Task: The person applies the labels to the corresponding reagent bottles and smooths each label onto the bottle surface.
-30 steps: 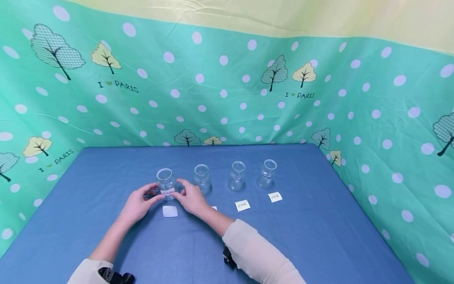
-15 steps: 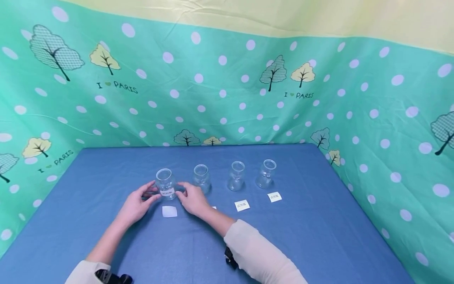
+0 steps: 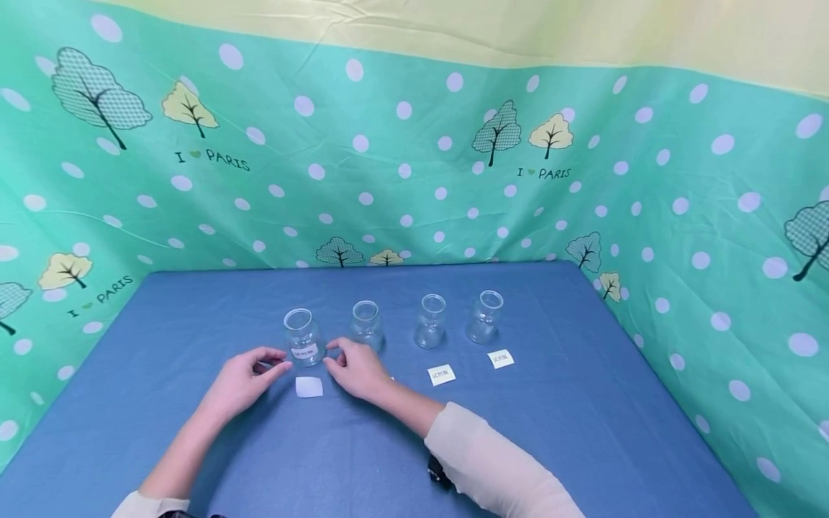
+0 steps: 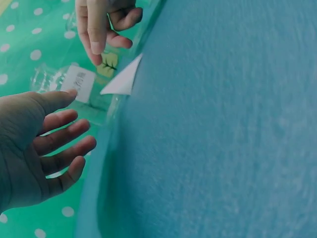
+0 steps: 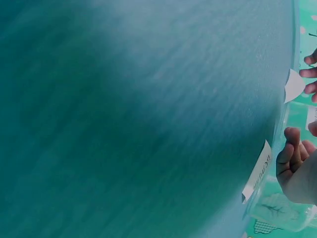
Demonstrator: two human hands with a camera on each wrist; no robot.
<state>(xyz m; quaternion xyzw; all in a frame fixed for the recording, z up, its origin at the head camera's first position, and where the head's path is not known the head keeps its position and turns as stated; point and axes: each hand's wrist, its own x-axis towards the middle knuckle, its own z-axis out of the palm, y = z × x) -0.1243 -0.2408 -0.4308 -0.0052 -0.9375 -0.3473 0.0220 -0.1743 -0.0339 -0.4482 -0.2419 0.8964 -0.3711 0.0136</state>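
Observation:
A clear glass jar [image 3: 302, 333] stands at the left end of a row, with a white written label [image 3: 304, 352] on its front. My left hand [image 3: 241, 383] is just to its left, fingers spread and loosely bent in the left wrist view, gripping nothing. On the other side, my right hand [image 3: 358, 369] is close to the jar's lower right, its fingers loosely bent and holding nothing. Whether a fingertip still touches the glass is hard to tell. A blank white paper slip [image 3: 309, 387] lies in front of this jar, between the hands.
To the right stand a second jar [image 3: 367, 327], partly behind my right hand, a third jar [image 3: 430, 324] and a fourth jar [image 3: 485, 318]. Written slips [image 3: 442, 375] lie before the last two; another slip is mostly hidden by my right hand. A polka-dot curtain [image 3: 401, 144] surrounds the blue table [image 3: 583, 432].
Both hands have come away from the labelled jar: the left drew back left and down, the right shifted slightly right and down. The label is now uncovered, and the jar stays in place.

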